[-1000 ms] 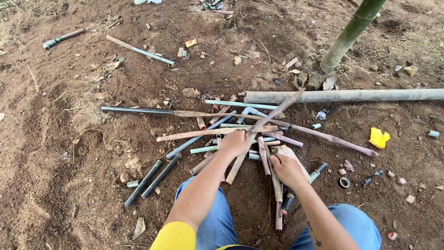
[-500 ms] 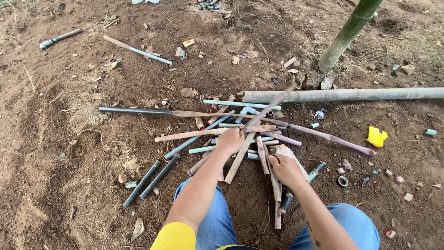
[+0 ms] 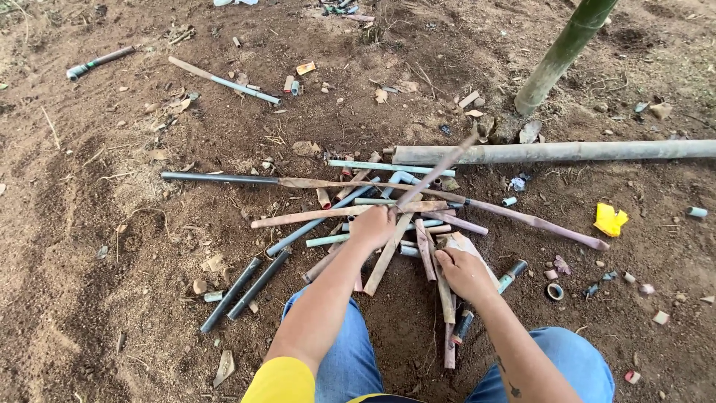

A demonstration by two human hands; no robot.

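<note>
A long, thin, mud-stained brown pipe (image 3: 436,170) rises slanted from the pile of short dirty plastic pipes (image 3: 406,231) on the bare brown soil (image 3: 112,224). The left hand (image 3: 373,226) is closed around its lower end, above the middle of the pile. The right hand (image 3: 464,270) lies on the pile's near edge, fingers curled on a flat beige piece (image 3: 466,243). Behind the pile lies a thick grey pipe (image 3: 552,152), beside it a green bamboo stem (image 3: 563,52). A yellow scrap (image 3: 610,220) lies well to the right.

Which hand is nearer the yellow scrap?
Right. The right hand rests on the pipe pile, well short of the yellow scrap off to its right; the left hand grips a pipe farther left.
</note>
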